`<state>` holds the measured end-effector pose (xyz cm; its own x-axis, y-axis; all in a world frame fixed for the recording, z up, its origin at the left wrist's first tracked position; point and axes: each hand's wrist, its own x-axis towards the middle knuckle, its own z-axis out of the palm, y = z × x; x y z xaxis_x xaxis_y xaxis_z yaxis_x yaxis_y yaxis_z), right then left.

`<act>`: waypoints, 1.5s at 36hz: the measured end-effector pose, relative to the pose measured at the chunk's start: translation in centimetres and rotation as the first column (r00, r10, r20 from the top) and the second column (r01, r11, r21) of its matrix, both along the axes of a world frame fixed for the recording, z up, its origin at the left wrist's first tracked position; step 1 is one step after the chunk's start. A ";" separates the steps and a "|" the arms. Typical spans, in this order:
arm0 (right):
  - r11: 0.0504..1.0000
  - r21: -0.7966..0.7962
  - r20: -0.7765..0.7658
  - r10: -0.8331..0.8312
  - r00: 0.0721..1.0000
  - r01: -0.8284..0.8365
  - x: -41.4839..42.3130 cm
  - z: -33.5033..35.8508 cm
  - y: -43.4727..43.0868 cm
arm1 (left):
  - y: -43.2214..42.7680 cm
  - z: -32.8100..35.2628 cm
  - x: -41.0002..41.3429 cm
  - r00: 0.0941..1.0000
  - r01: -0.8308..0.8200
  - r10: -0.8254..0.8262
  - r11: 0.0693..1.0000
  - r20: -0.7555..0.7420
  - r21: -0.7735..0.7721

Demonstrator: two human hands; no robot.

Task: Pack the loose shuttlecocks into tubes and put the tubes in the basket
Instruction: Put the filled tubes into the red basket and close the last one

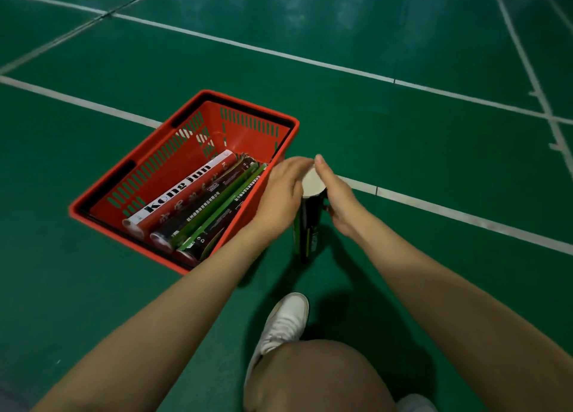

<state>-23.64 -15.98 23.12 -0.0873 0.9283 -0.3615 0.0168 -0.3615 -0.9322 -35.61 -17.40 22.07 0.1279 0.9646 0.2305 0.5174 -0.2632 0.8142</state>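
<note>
Beside the red plastic basket's (251, 107) right wall, the upright black-and-green cardboard tube (310, 225) is standing on the green floor (418, 151). The left grip (283, 191) is curling round its top and the right grip (336, 194) is clasping its white round cap (311, 183), which wants pressing squarely down.

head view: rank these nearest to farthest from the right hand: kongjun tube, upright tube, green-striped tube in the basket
1. upright tube: gripped by the right hand, standing just right of the basket.
2. green-striped tube: lying in the basket, near its right wall.
3. Kongjun tube: lying in the basket, farthest left.
</note>
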 end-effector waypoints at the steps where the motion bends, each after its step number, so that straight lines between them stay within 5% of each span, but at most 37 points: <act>1: 1.000 -0.017 -0.001 0.017 1.000 -0.017 -0.4 -0.2 0.0 | -0.2 -0.1 -0.5 0.992 0.012 -0.003 0.997 -0.129 0.073; 8: 1.000 -0.018 -0.089 -0.006 0.996 0.005 -0.6 -1.1 0.0 | -2.2 1.1 -4.1 0.917 0.017 0.027 0.994 -0.399 0.106; 10: 0.986 0.035 0.102 0.156 0.982 -0.161 -0.5 -2.2 -0.4 | -2.6 0.8 -5.0 0.881 -0.001 0.057 0.993 -0.469 0.118; 14: 0.863 -0.013 0.447 0.457 0.769 -0.505 -1.8 -5.5 -0.8 | -3.6 -0.4 -6.5 0.844 -0.061 0.094 0.995 -0.528 0.081; 21: 0.732 0.055 0.827 0.349 0.442 -0.680 -4.5 -7.7 -1.1 | -5.0 -1.0 -9.4 0.957 -0.188 0.164 0.979 -0.240 -0.080; 25: 0.702 0.160 0.896 0.193 0.401 -0.694 -3.1 -4.8 0.1 | -5.3 -0.2 -9.0 0.971 -0.239 0.240 0.970 0.000 -0.049; 28: 0.649 0.209 0.933 0.093 0.348 -0.732 -2.2 -1.5 1.7 | -4.9 -0.1 -8.7 0.896 -0.337 0.360 0.933 0.260 -0.129; 32: 0.547 0.111 0.990 0.011 0.140 -0.829 -3.6 2.1 3.2 | -5.3 -0.9 -9.1 0.617 -0.326 0.513 0.857 0.597 -0.399; 37: 0.362 0.066 0.990 -0.140 0.016 -0.930 -7.6 3.2 5.2 | -6.6 -1.6 -12.3 0.768 -0.412 0.519 0.849 0.375 -0.330; 44: 0.186 0.035 0.980 -0.201 -0.004 -0.982 -13.5 2.6 7.1 | -4.9 -1.1 -17.5 0.950 -0.273 0.311 0.882 0.038 -0.385; 54: 0.260 -0.040 0.998 -0.044 -0.053 -0.965 -16.7 -4.0 8.5 | -3.0 -2.3 -20.5 0.973 -0.216 0.139 0.836 -0.185 -0.504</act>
